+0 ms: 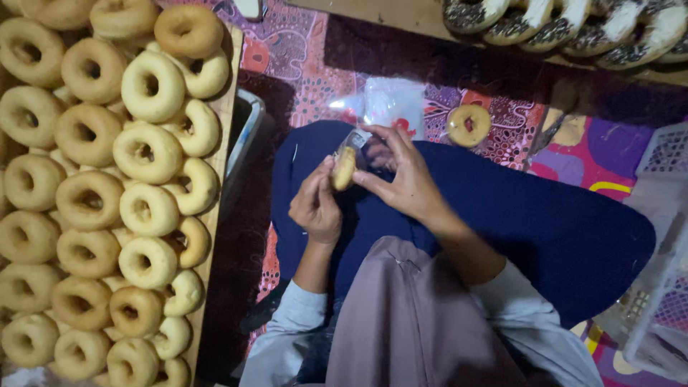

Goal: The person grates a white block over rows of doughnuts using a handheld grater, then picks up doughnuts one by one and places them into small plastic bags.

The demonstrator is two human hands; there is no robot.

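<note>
Doughnut (345,169): pinched edge-on between our left hand (315,206) fingertips, half inside the clear bag (356,147) our right hand (403,174) grips at its mouth. Risk, as we judge: thin film may tear or slip, dropping it. Bag outline faint; far side behind right fingers hidden.

Over the dark blue lap (502,215), the left hand (315,204) pinches a plain doughnut (345,169) edge-on, and the right hand (405,175) holds a clear plastic bag (356,140) around its top. Just beyond the lap, a stack of clear bags (393,104) and a single doughnut (469,125) lie on the patterned mat (301,57). Left of the lap, a wooden tray (223,107) is heaped with plain doughnuts (107,186). Far beyond the lap sit chocolate-topped doughnuts (566,21).
</note>
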